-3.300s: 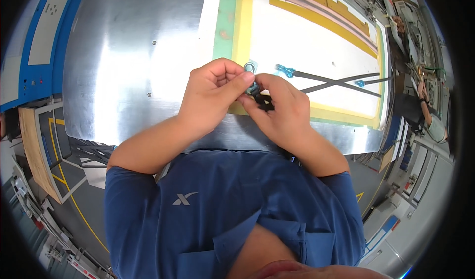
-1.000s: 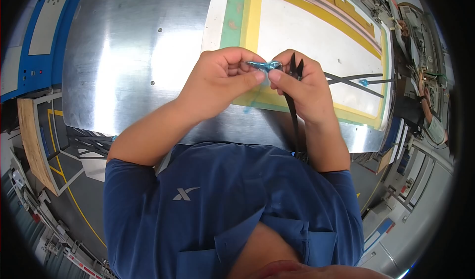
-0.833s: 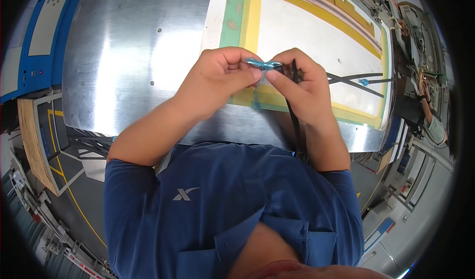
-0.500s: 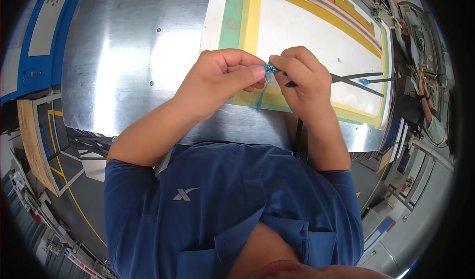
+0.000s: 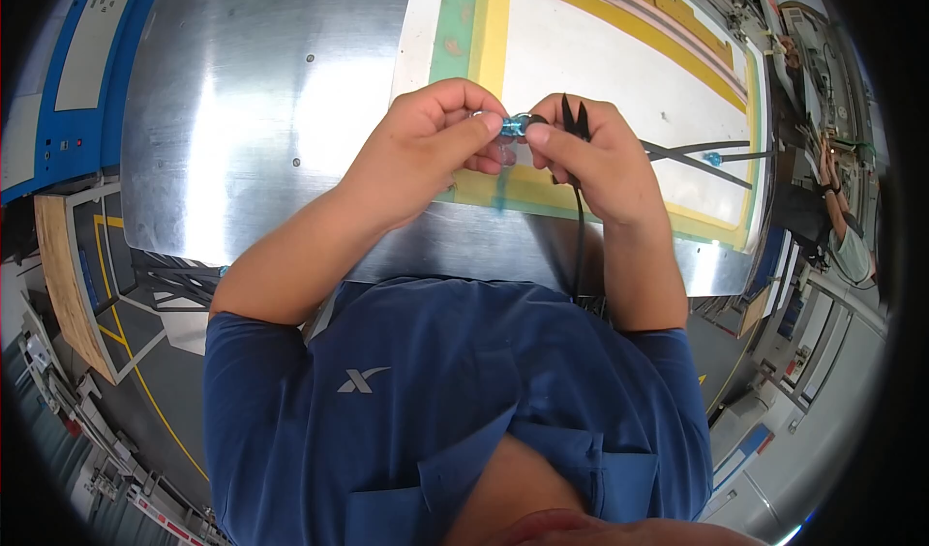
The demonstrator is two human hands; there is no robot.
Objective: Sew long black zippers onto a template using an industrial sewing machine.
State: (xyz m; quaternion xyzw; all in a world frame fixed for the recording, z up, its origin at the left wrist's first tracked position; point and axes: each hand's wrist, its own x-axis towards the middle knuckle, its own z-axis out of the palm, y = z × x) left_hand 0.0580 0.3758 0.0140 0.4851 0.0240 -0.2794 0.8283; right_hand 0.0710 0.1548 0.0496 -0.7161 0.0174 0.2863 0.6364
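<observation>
Between my hands is a small shiny blue see-through piece (image 5: pixel 514 126) that looks like plastic film wrapped round a dark end. My left hand (image 5: pixel 435 139) pinches it from the left between thumb and fingers. A thin bluish strip hangs below it. My right hand (image 5: pixel 600 154) pinches its dark right end with thumb and forefinger. The same hand also holds a black tool with two pointed tips (image 5: pixel 575 117), seemingly small snips, its points upward and apart. A black cord (image 5: pixel 580 246) runs down from my right hand toward my body.
Black strips (image 5: pixel 677 151) lie right of my right hand, with another blue piece (image 5: pixel 713 159) on them. The metal tabletop (image 5: pixel 242 91) carries a white board (image 5: pixel 552 52) edged with yellow and green tape. A blue machine (image 5: pixel 73 81) stands left. A person's arm (image 5: pixel 834 212) shows far right.
My right hand has turned, so the black tool's tips now point up instead of down-left. The blue piece has shifted slightly left and shows more plainly between my fingers.
</observation>
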